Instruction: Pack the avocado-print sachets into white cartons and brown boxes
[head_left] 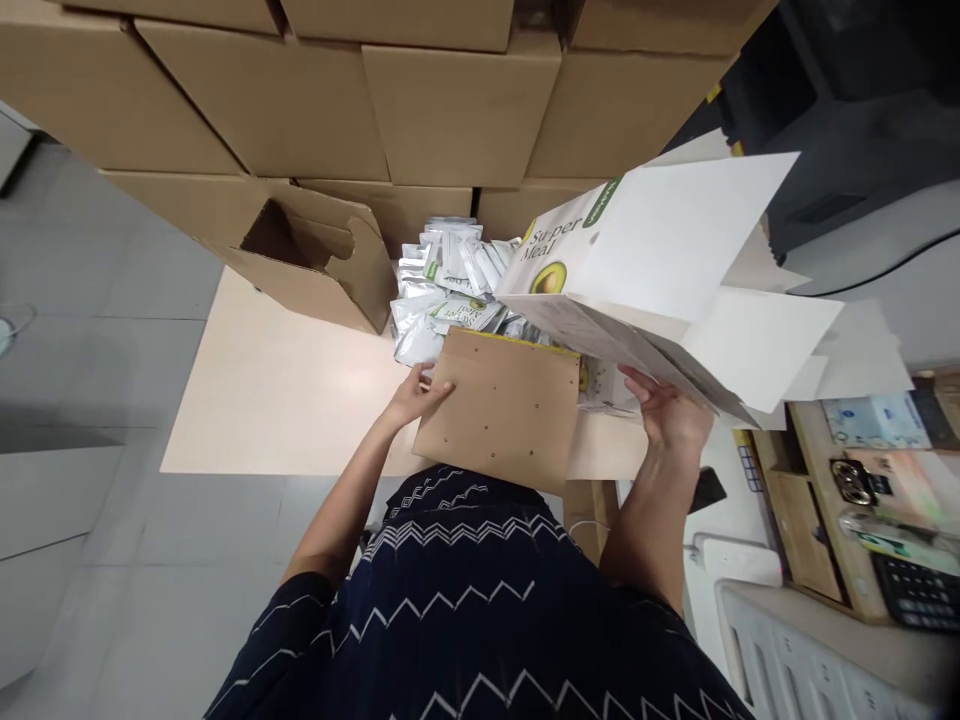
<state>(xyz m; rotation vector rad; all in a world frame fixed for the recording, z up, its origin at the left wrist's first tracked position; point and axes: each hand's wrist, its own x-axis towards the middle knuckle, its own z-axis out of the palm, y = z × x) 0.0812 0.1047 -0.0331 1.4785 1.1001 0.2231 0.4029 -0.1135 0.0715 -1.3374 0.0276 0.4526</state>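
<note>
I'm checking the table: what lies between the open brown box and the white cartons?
The head view shows a heap of silvery pouches between the box and the cartons.

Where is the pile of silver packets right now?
In the head view, the silver packets are heaped on the table just above the picture's middle, right of the open cardboard box and beyond the brown cardboard piece at the left hand.

Pale beige table [285, 400]; at its near edge, a brown cardboard panel [502, 400], dotted dark, with a yellow strip [517, 342]; beyond it, silver pouches [454, 285] with green print; towards the right edge, white cartons [675, 240] bearing a green label [602, 203] and yellow-green avocado [550, 278]; toward the far left corner, a plain brown box [315, 285]; navy shirt [465, 600], white zigzags.
</note>
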